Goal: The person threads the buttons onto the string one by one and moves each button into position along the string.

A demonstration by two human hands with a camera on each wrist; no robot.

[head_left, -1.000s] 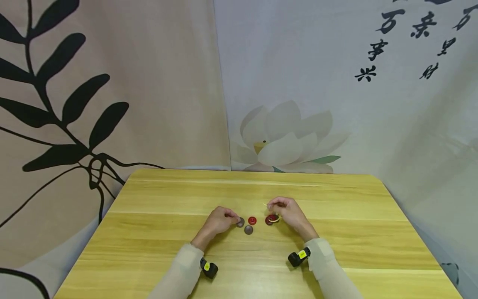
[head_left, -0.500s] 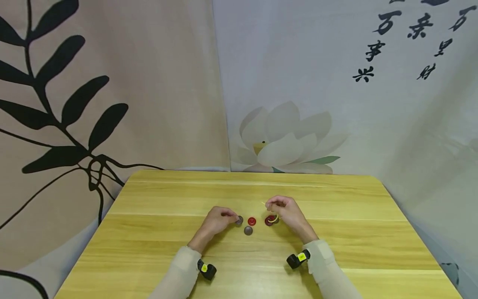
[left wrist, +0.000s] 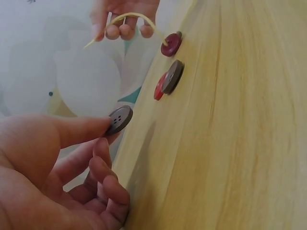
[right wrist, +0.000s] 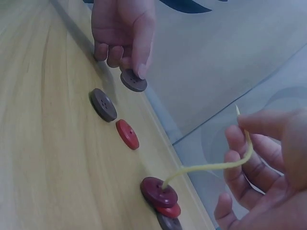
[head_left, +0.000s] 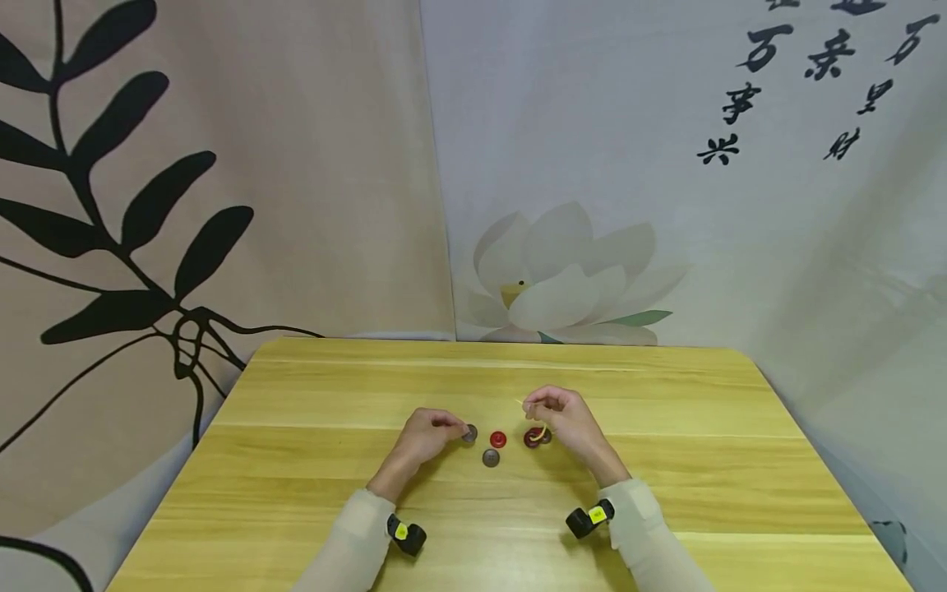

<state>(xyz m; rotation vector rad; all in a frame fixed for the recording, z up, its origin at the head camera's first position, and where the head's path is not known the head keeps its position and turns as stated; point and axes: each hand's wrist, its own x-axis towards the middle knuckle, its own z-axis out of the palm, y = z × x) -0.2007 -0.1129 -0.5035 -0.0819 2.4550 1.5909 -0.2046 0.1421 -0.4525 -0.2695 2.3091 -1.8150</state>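
Observation:
My left hand (left wrist: 62, 167) pinches a grey-brown button (left wrist: 120, 120) by its edge, between thumb and index finger, above the wood. With thumb and index finger, my right hand (right wrist: 273, 167) holds a yellow cord (right wrist: 206, 166) close to its pointed end. The cord curves down into a dark red button (right wrist: 158, 191), under which a red button (right wrist: 170, 210) and a dark button (right wrist: 169, 222) show. Between the hands lie a loose red button (head_left: 498, 439) and, nearer me, another grey-brown button (head_left: 491, 457).
The wooden table (head_left: 459, 526) spans the lower view, its far edge against hanging cloths. A dark leafy plant is printed on the left cloth (head_left: 333, 164), a pale flower and black characters on the right one (head_left: 629, 123). Both wrists wear small black cameras.
My left hand has drawn slightly left with its button, away from the loose ones. The right hand has shifted slightly up and left, still holding the cord.

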